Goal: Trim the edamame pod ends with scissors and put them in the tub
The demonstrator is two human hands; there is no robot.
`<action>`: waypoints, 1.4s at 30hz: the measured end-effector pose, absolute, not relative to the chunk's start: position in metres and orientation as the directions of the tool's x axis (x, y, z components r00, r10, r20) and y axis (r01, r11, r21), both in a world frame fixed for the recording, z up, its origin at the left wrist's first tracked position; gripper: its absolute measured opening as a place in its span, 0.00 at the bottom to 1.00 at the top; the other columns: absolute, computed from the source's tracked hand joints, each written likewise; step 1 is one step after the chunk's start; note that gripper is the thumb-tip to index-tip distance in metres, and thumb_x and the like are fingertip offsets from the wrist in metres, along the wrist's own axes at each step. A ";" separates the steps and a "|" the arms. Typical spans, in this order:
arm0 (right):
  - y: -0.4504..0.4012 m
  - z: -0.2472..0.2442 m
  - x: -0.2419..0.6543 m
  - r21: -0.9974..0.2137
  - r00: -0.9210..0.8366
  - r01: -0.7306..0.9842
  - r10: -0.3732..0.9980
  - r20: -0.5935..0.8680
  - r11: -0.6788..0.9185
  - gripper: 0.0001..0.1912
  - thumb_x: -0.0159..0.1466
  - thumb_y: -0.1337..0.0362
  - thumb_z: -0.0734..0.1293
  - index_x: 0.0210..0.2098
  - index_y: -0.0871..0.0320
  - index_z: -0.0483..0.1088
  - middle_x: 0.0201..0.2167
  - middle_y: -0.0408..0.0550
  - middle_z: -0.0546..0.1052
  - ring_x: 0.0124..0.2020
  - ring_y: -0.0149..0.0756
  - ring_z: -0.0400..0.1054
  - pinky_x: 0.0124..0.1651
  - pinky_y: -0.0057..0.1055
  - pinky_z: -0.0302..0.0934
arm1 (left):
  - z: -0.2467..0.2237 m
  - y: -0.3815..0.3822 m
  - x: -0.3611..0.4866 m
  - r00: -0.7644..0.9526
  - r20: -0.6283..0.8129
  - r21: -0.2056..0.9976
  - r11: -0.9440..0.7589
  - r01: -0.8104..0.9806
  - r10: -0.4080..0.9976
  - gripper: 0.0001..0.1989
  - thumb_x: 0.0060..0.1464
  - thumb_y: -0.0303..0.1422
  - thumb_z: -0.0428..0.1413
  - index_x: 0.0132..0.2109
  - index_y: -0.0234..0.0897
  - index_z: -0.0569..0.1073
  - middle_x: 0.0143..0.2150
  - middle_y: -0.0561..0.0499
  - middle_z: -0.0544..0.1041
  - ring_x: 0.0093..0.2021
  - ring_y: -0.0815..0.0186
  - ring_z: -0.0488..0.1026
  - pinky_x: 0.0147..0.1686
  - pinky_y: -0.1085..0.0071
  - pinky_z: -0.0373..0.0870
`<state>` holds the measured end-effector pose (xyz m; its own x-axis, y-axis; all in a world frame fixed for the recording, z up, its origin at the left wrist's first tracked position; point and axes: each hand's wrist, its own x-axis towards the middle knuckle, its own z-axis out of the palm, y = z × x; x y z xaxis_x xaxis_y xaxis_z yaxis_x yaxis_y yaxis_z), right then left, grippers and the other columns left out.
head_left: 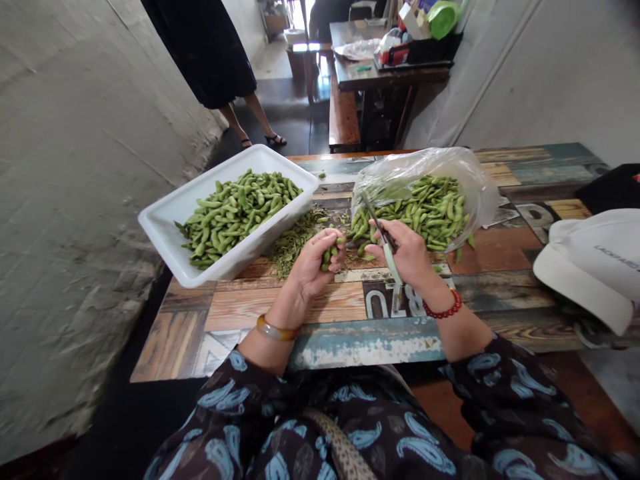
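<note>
Several green pods (pixel 329 256) are gripped in my left hand (pixel 316 261), whose fingers curl round them above the table. My right hand (pixel 407 252) holds scissors (pixel 389 257) with a pale green handle, the blades pointing up and away toward the bag. To the left, a white plastic tub (pixel 225 270) holds a heap of green pods (pixel 240 212). Behind my right hand, a clear plastic bag (pixel 475 183) lies open with more pods (pixel 425 207) in it and spilling from its mouth. Green trimmings (pixel 290 248) lie between the tub and my left hand.
The patchwork-patterned table (pixel 285 300) carries a white cap (pixel 590 260) and a black item (pixel 613 189) at the right. A rough wall runs along the left. Beyond the table stand a person (pixel 210 53) in dark clothing and another table (pixel 370 79) with things on it.
</note>
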<state>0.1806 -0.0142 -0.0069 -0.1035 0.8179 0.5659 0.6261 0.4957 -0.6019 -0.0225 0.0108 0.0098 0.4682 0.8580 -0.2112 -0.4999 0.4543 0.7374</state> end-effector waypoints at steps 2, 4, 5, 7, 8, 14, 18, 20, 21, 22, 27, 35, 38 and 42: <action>-0.012 -0.003 0.184 -0.624 -0.054 0.619 0.818 0.572 0.477 0.23 0.63 0.50 0.69 0.52 0.56 0.71 0.36 0.51 0.77 0.37 0.41 0.73 0.45 0.39 0.70 | 0.016 0.012 -0.027 0.443 -0.187 0.748 0.420 -0.514 0.877 0.14 0.45 0.34 0.66 0.31 0.34 0.68 0.29 0.56 0.69 0.20 0.80 0.58 0.15 0.83 0.49; -0.011 -0.001 0.187 -0.644 -0.019 0.611 0.821 0.570 0.461 0.22 0.63 0.50 0.69 0.51 0.56 0.72 0.36 0.49 0.78 0.37 0.41 0.73 0.46 0.39 0.70 | 0.027 0.013 -0.033 0.368 -0.157 0.801 0.336 -0.495 0.916 0.15 0.46 0.34 0.66 0.30 0.34 0.66 0.29 0.56 0.69 0.20 0.80 0.57 0.15 0.83 0.48; -0.010 0.000 0.189 -0.653 -0.004 0.606 0.823 0.568 0.453 0.22 0.63 0.50 0.69 0.51 0.56 0.72 0.36 0.49 0.78 0.37 0.41 0.73 0.47 0.39 0.70 | 0.034 0.014 -0.038 0.312 -0.130 0.843 0.271 -0.465 0.941 0.15 0.46 0.35 0.66 0.31 0.35 0.67 0.28 0.56 0.69 0.20 0.80 0.57 0.16 0.82 0.48; -0.009 0.001 0.190 -0.674 0.025 0.593 0.827 0.562 0.441 0.22 0.63 0.50 0.69 0.51 0.56 0.73 0.35 0.48 0.78 0.37 0.40 0.73 0.47 0.38 0.69 | 0.049 0.020 -0.051 0.189 -0.036 0.934 0.100 -0.344 0.981 0.13 0.48 0.34 0.65 0.32 0.36 0.68 0.27 0.57 0.68 0.20 0.78 0.58 0.16 0.80 0.50; -0.009 0.001 0.191 -0.683 0.037 0.585 0.827 0.562 0.438 0.22 0.63 0.50 0.69 0.51 0.56 0.73 0.35 0.48 0.78 0.37 0.40 0.73 0.47 0.38 0.69 | 0.057 0.025 -0.059 0.111 0.040 0.966 -0.010 -0.260 0.993 0.11 0.48 0.34 0.65 0.34 0.37 0.70 0.25 0.57 0.68 0.20 0.77 0.59 0.17 0.79 0.50; -0.010 0.002 0.191 -0.690 0.031 0.547 0.813 0.582 0.473 0.20 0.63 0.53 0.70 0.51 0.57 0.73 0.35 0.48 0.77 0.37 0.40 0.73 0.46 0.37 0.69 | 0.086 0.078 -0.131 -0.151 0.544 0.698 -0.345 0.627 0.825 0.10 0.55 0.37 0.58 0.39 0.33 0.75 0.27 0.56 0.70 0.25 0.72 0.67 0.27 0.69 0.61; -0.011 0.004 0.193 -0.693 0.050 0.544 0.806 0.589 0.473 0.19 0.62 0.55 0.70 0.50 0.57 0.73 0.35 0.48 0.77 0.37 0.40 0.73 0.46 0.38 0.68 | 0.093 0.091 -0.149 0.145 0.605 0.354 -0.428 0.832 0.782 0.19 0.50 0.40 0.63 0.47 0.35 0.77 0.45 0.47 0.77 0.54 0.54 0.70 0.48 0.56 0.62; -0.010 0.005 0.195 -0.724 0.085 0.522 0.818 0.570 0.450 0.20 0.62 0.55 0.70 0.50 0.57 0.74 0.35 0.48 0.78 0.37 0.39 0.73 0.45 0.37 0.68 | 0.089 0.084 -0.133 0.166 0.635 0.337 -0.464 0.819 0.755 0.15 0.54 0.38 0.60 0.47 0.39 0.77 0.47 0.45 0.77 0.54 0.54 0.69 0.51 0.54 0.61; -0.010 0.006 0.196 -0.746 0.110 0.507 0.825 0.554 0.433 0.20 0.62 0.55 0.70 0.50 0.57 0.74 0.35 0.47 0.78 0.36 0.39 0.73 0.44 0.37 0.68 | 0.085 0.080 -0.119 0.184 0.624 0.345 -0.479 0.808 0.760 0.12 0.55 0.37 0.59 0.45 0.39 0.78 0.46 0.45 0.78 0.51 0.56 0.71 0.51 0.55 0.62; -0.010 0.006 0.198 -0.767 0.139 0.491 0.832 0.537 0.413 0.20 0.62 0.54 0.70 0.50 0.57 0.73 0.35 0.47 0.78 0.36 0.38 0.72 0.43 0.36 0.68 | 0.080 0.075 -0.104 0.227 0.591 0.346 -0.497 0.796 0.774 0.10 0.56 0.37 0.58 0.43 0.38 0.79 0.43 0.45 0.78 0.48 0.57 0.72 0.51 0.55 0.63; -0.005 0.003 0.203 -0.829 0.206 0.429 0.854 0.477 0.360 0.21 0.61 0.54 0.70 0.50 0.59 0.73 0.34 0.45 0.77 0.32 0.34 0.71 0.39 0.32 0.67 | 0.040 0.060 -0.023 0.511 0.272 0.276 -0.575 0.770 0.815 0.10 0.58 0.36 0.55 0.38 0.37 0.79 0.38 0.45 0.78 0.41 0.58 0.72 0.45 0.61 0.67; -0.004 0.005 0.198 -0.819 0.180 0.432 0.854 0.489 0.378 0.21 0.61 0.53 0.70 0.50 0.58 0.74 0.34 0.47 0.78 0.35 0.37 0.72 0.42 0.35 0.68 | 0.001 0.058 0.034 0.488 0.106 0.272 -0.497 0.824 0.867 0.09 0.53 0.36 0.61 0.38 0.34 0.75 0.41 0.40 0.74 0.42 0.54 0.71 0.42 0.62 0.65; -0.005 0.007 0.197 -0.812 0.165 0.426 0.848 0.504 0.400 0.21 0.61 0.52 0.70 0.49 0.58 0.74 0.35 0.48 0.78 0.35 0.38 0.72 0.43 0.36 0.68 | -0.007 0.057 0.033 0.532 0.139 0.433 -0.534 0.726 0.835 0.06 0.50 0.30 0.62 0.36 0.35 0.74 0.37 0.45 0.73 0.39 0.59 0.69 0.40 0.66 0.64; -0.004 0.007 0.197 -0.801 0.150 0.417 0.837 0.527 0.430 0.22 0.61 0.52 0.71 0.49 0.58 0.74 0.35 0.48 0.78 0.36 0.37 0.72 0.44 0.35 0.68 | -0.011 0.046 0.022 0.472 0.115 0.779 -0.374 0.503 0.874 0.05 0.50 0.32 0.61 0.33 0.34 0.75 0.29 0.52 0.72 0.31 0.67 0.66 0.35 0.70 0.63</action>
